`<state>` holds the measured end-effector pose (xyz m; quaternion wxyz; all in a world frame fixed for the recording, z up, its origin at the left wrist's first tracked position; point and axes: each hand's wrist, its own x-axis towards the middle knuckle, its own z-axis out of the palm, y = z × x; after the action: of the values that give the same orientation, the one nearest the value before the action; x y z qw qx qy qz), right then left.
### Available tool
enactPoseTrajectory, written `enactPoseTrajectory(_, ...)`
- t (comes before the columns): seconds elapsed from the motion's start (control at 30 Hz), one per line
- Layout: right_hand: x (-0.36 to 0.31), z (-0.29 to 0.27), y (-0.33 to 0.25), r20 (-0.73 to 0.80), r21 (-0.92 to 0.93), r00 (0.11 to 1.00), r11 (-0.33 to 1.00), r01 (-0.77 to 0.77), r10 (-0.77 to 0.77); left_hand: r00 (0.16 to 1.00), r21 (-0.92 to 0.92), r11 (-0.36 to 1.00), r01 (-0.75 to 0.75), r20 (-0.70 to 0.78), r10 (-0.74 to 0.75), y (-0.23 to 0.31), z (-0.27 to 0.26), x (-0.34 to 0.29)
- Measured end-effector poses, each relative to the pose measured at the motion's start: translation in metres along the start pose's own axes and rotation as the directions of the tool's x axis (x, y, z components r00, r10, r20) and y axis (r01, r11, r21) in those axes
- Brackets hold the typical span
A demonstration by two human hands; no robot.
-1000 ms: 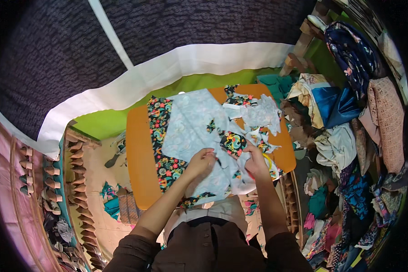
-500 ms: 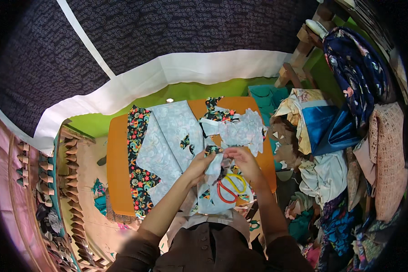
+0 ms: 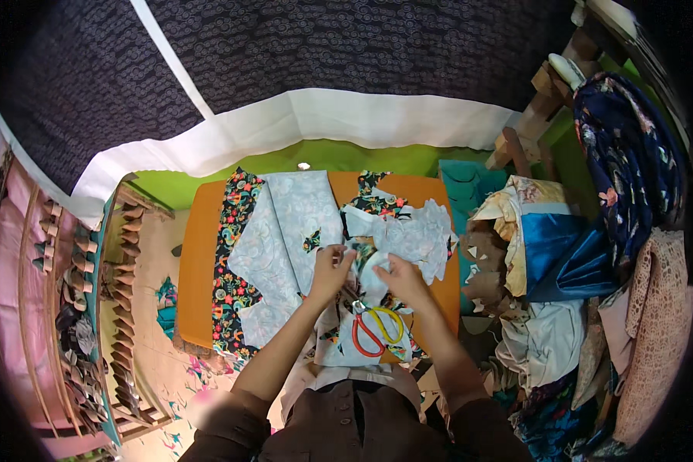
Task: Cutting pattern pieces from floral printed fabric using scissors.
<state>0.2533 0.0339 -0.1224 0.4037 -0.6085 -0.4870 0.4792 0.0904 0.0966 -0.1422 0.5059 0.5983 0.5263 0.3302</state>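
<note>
Between my hands, above the table's near half, is a small fabric piece (image 3: 372,283), pale on one side. My left hand (image 3: 331,271) is closed on its left edge, and the fingers of my right hand (image 3: 403,279) pinch its right edge. Just below lie scissors with one red and one yellow handle (image 3: 379,329), resting on pale-backed cloth. To the left spreads a large floral fabric (image 3: 285,231), mostly pale side up, with a black flowered border showing. Several cut pieces (image 3: 416,231) lie at the far right of the orange table (image 3: 196,266).
Heaped cloth, including a shiny blue fabric (image 3: 558,246) and a white cloth (image 3: 543,339), crowds the right side. Racks of shoe-shaped forms (image 3: 127,308) stand at left. A dark patterned curtain (image 3: 346,54) with a white hem hangs beyond the table.
My hands have moved apart, and the small fabric piece is now spread between them. My right hand has gone from fingers near the piece to pinching its edge. The whole view has shifted slightly.
</note>
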Motion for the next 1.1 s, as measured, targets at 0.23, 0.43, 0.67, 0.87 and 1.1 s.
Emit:
enactPoseTrajectory(0.23,0.055,-0.035,-0.049,-0.069,0.211,0.997,0.976,0.049,-0.035,0.991,-0.118,0.993,0.000,-0.136,-0.016,0.005,-0.027,-0.007)
enactPoseTrajectory(0.43,0.063,-0.026,-0.003,-0.240,-0.091,0.946,0.976,0.200,-0.216,0.978,-0.200,0.975,0.099,-0.164,-0.133,0.014,-0.051,-0.032)
enactPoseTrajectory(0.67,0.002,0.038,0.018,-0.019,-0.128,0.990,0.982,0.137,-0.140,0.959,0.102,0.994,0.028,-0.283,0.002,-0.047,-0.115,-0.070)
enactPoseTrajectory(0.87,-0.024,0.113,0.004,0.162,-0.115,0.977,0.980,0.159,-0.140,0.943,0.699,0.653,-0.291,0.094,0.320,-0.063,-0.147,-0.108)
enactPoseTrajectory(1.1,-0.029,0.184,0.003,0.201,-0.186,0.974,0.972,0.141,-0.103,0.941,0.701,0.630,-0.334,0.282,0.184,-0.072,-0.168,-0.111)
